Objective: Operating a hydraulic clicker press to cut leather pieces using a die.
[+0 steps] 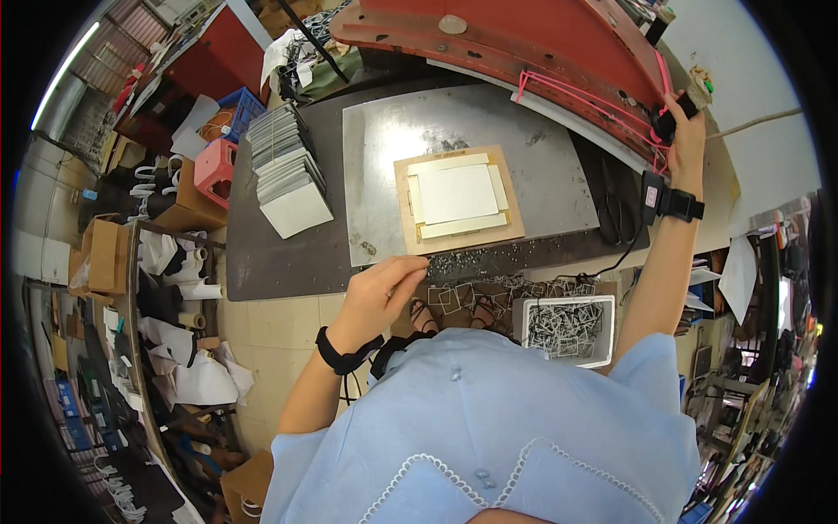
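My left hand [384, 293] is closed, fingertips pinched at small scattered metal bits [463, 262] along the front edge of the dark table [288, 271]; what it holds is too small to make out. My right hand [686, 140] reaches up and grips a black handle [662, 124] on a red metal machine [489, 31] with pink cords. Between my hands, a wooden board [406, 210] with pale strips and a white rectangular sheet [456, 190] lies on a steel plate [375, 131].
A banded stack of pale pieces [288, 201] is at the table's left, scissors [615, 218] at its right. Below are a white bin of wire frames [563, 327] and loose frames. Left stand a pink stool [214, 170], blue crate [240, 113], cartons [109, 253] and a loaded rack.
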`<state>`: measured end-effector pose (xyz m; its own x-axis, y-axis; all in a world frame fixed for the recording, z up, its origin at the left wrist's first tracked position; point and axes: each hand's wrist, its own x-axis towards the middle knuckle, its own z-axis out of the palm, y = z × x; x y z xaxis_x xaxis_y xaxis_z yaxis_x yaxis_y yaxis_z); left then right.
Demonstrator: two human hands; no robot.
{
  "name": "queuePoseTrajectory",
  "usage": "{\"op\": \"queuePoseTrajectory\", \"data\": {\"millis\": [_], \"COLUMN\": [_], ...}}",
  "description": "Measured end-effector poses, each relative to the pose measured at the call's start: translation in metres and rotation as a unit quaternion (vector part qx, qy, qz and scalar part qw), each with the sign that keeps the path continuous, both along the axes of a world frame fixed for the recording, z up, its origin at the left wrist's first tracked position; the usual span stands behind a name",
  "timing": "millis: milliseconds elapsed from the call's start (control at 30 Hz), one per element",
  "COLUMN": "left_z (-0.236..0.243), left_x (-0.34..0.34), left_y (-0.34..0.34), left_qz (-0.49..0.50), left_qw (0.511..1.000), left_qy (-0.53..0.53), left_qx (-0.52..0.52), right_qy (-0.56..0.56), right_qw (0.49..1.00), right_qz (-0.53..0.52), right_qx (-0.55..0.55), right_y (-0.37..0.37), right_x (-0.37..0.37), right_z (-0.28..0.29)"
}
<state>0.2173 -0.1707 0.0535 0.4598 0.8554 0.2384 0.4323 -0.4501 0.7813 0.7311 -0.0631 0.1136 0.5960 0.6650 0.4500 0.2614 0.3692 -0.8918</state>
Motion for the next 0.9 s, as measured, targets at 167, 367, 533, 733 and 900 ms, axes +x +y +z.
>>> {"op": "queuePoseTrajectory", "data": {"millis": [167,367,533,733,900], "left_z": [0.006,0.055,0.082,0.110,0.107], "left_x": [0.008,0.033,0.065,0.081,0.073], "left_y": [-0.008,-0.003,0.008,0.023,0.018], "left_qz": [-0.063,-0.138,-0.216,-0.179,-0.197], "left_qw": [0.998,0.983,0.966,0.974,0.927], "left_qy": [-0.010,-0.069,-0.129,-0.136,-0.299], "left_qx": [-0.017,-0.098,-0.061,0.005,-0.109], "right_qy": [-0.023,-0.105,-0.134,-0.159,-0.087], "right_qw": [0.998,0.992,0.975,0.986,0.996], "right_qz": [-0.045,0.003,0.136,-0.024,-0.018], "right_qx": [-0.029,-0.066,-0.114,-0.053,-0.022], "right_y": [-0.019,-0.080,-0.143,-0.149,-0.092], "right_x": [-0.017,-0.111,-0.164,-0.105,-0.058], "right_z": [-0.005,0.011,0.009,0.045,0.041]}}
